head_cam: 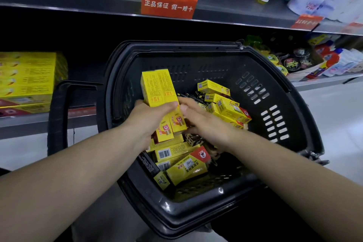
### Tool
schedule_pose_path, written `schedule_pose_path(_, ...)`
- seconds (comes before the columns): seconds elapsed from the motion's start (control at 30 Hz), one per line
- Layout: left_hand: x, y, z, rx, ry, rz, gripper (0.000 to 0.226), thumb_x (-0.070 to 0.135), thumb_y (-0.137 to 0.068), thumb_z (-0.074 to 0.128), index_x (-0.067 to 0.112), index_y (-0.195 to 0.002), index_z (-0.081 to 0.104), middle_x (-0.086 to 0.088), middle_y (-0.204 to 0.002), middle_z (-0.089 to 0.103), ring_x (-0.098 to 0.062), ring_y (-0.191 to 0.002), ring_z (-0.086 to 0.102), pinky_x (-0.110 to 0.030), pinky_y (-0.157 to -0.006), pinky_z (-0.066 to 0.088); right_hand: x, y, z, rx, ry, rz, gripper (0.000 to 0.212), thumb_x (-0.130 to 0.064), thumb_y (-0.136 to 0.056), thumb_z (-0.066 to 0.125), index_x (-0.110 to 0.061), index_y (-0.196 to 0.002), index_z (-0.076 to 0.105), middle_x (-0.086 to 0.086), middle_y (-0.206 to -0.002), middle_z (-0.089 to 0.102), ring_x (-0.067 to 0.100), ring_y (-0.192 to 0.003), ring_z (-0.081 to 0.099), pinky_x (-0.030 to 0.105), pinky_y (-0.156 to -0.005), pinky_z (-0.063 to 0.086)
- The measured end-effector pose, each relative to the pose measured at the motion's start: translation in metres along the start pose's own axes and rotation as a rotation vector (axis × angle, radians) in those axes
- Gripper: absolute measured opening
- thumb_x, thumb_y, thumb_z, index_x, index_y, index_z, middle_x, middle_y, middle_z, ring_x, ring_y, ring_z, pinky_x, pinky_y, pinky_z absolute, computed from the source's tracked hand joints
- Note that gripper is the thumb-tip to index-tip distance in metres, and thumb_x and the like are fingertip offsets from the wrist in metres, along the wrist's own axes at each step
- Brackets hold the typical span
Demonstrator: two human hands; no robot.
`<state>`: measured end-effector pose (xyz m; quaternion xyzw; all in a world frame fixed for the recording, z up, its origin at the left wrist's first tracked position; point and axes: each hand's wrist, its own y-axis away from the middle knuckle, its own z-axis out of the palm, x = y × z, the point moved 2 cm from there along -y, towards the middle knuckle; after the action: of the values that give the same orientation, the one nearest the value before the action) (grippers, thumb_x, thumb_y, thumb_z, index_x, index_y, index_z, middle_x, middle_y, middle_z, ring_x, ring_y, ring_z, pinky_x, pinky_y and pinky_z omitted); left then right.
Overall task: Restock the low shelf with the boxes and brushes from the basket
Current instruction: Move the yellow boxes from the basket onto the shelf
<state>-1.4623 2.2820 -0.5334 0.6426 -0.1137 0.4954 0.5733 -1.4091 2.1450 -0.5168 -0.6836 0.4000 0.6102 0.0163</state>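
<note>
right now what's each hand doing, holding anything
Left hand: grips a stack of yellow boxes over the basket.
Right hand: touches the same stack; its grip cannot be told.

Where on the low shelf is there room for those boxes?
Bare shelf lies between the yellow stack and the basket. Right of the basket, tins and bottles crowd it. The left hand holds boxes.

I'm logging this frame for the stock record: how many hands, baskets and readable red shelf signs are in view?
hands: 2, the left hand and the right hand
basket: 1
readable red shelf sign: 1
total: 4
</note>
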Motion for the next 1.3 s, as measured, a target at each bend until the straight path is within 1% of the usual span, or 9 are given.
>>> schedule_pose_path(0.1,0.001,0.0,-0.001,0.007,-0.02,0.013,0.036,0.019,-0.073,0.079,0.014,-0.105,0.062,-0.009,-0.096,0.071,-0.019,-0.073,0.068,-0.029,-0.059,0.054,0.023,-0.014,-0.019,0.037,0.123,0.109,0.03,-0.033,-0.1,0.037,-0.019,-0.116,0.057,-0.002,-0.103,0.064,0.015,-0.093,0.062,0.019,-0.081,0.048)
schedule_pose_path(0.27,-0.001,0.0,-0.004,-0.023,-0.082,-0.003,0.068,0.024,-0.063,0.085,0.014,-0.124,0.056,-0.009,-0.119,0.064,-0.03,-0.111,0.059,-0.049,-0.097,0.045,0.081,-0.021,-0.009,-0.448,1.32,0.305,0.069,-0.022,-0.084,0.068,-0.023,-0.142,0.031,0.013,-0.143,0.031,0.032,-0.111,0.055,0.037,-0.083,0.053)
schedule_pose_path(0.37,-0.002,0.0,-0.003,-0.058,-0.092,-0.017,0.086,0.027,-0.057,0.088,0.014,-0.132,0.05,-0.009,-0.127,0.059,-0.032,-0.116,0.055,-0.052,-0.098,0.045,0.086,-0.032,0.009,-0.481,1.608,0.076,0.081,-0.034,-0.081,0.07,-0.025,-0.146,0.023,0.015,-0.147,0.023,0.036,-0.125,0.042,0.043,-0.09,0.049)
schedule_pose_path(0.53,-0.002,-0.001,-0.004,-0.056,-0.049,-0.03,0.079,0.024,-0.058,0.087,0.014,-0.129,0.052,-0.008,-0.122,0.062,-0.031,-0.114,0.057,-0.051,-0.098,0.045,0.09,-0.038,0.03,-0.571,1.818,-0.112,0.058,-0.033,-0.085,0.066,-0.014,-0.135,0.045,0.013,-0.142,0.035,0.032,-0.122,0.043,0.041,-0.091,0.042)
schedule_pose_path(0.73,-0.001,0.0,-0.005,-0.003,-0.003,-0.01,0.058,0.017,-0.065,0.084,0.015,-0.116,0.055,-0.006,-0.112,0.066,-0.027,-0.102,0.062,-0.047,-0.093,0.049,0.057,-0.035,-0.008,-0.234,1.201,0.201,0.052,-0.045,-0.075,0.069,-0.017,-0.114,0.05,0.005,-0.103,0.059,0.024,-0.092,0.057,0.029,-0.069,0.045)
schedule_pose_path(0.83,0.002,0.003,-0.006,-0.002,0.028,-0.026,0.052,0.017,-0.068,0.082,0.015,-0.113,0.058,-0.008,-0.108,0.067,-0.029,-0.099,0.064,-0.048,-0.091,0.05,0.04,-0.02,-0.038,0.032,0.404,0.341,0.022,-0.038,-0.087,0.053,-0.017,-0.095,0.053,-0.001,-0.083,0.055,0.013,-0.074,0.057,0.025,-0.063,0.044)
schedule_pose_path(0.93,0.004,0.007,-0.003,-0.077,0.068,-0.071,0.037,0.022,-0.069,0.081,0.016,-0.101,0.064,-0.006,-0.089,0.074,-0.023,-0.079,0.071,-0.037,-0.07,0.057,0.024,-0.005,-0.043,0.111,-0.327,0.379,0.025,-0.029,-0.091,0.041,-0.012,-0.098,0.057,0.011,-0.09,0.063,0.02,-0.077,0.06,0.031,-0.073,0.05)
schedule_pose_path(1.07,0.009,0.015,0.005,-0.201,0.104,-0.087,0.028,0.02,-0.07,0.079,0.014,-0.095,0.067,-0.006,-0.078,0.075,-0.019,-0.064,0.072,-0.029,-0.047,0.055,0.006,0.0,-0.027,0.069,-0.503,0.314,0.045,-0.032,-0.093,0.036,-0.01,-0.128,0.053,0.017,-0.119,0.064,0.027,-0.096,0.063,0.035,-0.074,0.055)
schedule_pose_path(1.3,0.008,0.021,0.006,-0.208,0.079,-0.055,0.046,0.018,-0.067,0.08,0.015,-0.11,0.063,-0.008,-0.089,0.075,-0.023,-0.075,0.073,-0.032,-0.058,0.057,0.0,-0.002,-0.012,0.157,-0.535,0.289,0.038,-0.052,-0.089,0.05,-0.021,-0.103,0.066,0.009,-0.096,0.074,0.024,-0.085,0.072,0.036,-0.069,0.058)
